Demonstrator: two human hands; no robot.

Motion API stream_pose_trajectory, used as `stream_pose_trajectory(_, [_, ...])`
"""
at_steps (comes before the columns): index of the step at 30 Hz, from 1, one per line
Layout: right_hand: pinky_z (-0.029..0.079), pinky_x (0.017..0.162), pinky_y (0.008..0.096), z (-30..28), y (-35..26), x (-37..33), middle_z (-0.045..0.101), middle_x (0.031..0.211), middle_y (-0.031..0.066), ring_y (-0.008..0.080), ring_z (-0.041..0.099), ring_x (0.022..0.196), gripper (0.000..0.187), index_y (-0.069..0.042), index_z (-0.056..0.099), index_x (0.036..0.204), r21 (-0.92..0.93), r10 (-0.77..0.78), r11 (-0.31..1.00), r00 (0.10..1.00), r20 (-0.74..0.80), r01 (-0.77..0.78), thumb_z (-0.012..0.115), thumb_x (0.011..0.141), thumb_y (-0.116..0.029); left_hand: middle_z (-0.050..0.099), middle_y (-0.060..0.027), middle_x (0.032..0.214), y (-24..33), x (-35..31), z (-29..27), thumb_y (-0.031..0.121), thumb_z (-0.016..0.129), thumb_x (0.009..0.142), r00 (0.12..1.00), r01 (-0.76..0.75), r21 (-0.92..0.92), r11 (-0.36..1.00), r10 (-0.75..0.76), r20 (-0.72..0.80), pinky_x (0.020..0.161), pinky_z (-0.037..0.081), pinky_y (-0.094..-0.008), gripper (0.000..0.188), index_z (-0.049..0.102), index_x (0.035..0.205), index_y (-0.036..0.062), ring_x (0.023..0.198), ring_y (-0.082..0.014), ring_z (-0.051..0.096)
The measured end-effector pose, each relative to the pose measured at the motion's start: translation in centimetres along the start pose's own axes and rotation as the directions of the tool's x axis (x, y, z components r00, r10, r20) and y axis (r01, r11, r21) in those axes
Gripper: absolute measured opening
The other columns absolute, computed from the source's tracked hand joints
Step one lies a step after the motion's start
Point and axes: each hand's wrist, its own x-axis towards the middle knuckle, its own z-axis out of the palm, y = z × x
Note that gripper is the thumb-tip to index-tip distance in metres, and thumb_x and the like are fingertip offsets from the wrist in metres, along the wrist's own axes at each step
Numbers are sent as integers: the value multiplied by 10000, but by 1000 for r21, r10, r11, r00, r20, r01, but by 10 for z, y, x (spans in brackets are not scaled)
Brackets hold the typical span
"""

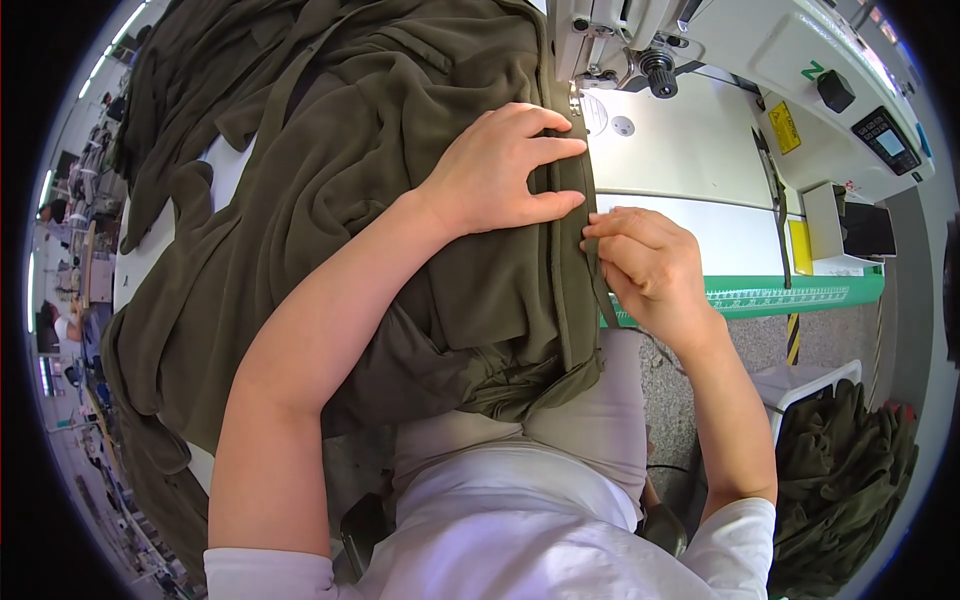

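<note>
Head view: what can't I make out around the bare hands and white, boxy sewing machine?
All in the head view:
Dark olive, rumpled fabric directly beneath the bare left hand: hidden by that hand.
Exact grip of the bare right hand: hidden by its own curl.
Top of the sewing machine: cut off by the upper edge.
Needle tip: too small to tell.
</note>
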Motion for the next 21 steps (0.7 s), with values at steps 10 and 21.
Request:
stream_pose_trajectory(10, [602, 787, 380, 4, 9, 14, 744, 975, 103, 304, 731, 952, 185, -5, 669, 825, -46, 38, 998, 999, 21, -37, 732, 682, 94, 670, -61, 1219, -15, 11, 3, 380, 788, 799, 1000, 2, 4, 1000, -2, -7, 1001, 504, -394, 434, 756, 1152, 130, 1151, -268, 620])
stream_pose_trajectory(21, [561, 849, 420, 3, -19, -27, 714, 1051, 159, 381, 683, 1001, 290, 7, 672, 985, -44, 91, 994, 984, -152, -99, 659, 738, 156, 671, -100, 1244, -13, -2, -31, 367, 761, 844, 984, 171, -207, 963, -155, 93, 1038, 484, -412, 393, 741, 1133, 102, 1238, -288, 598])
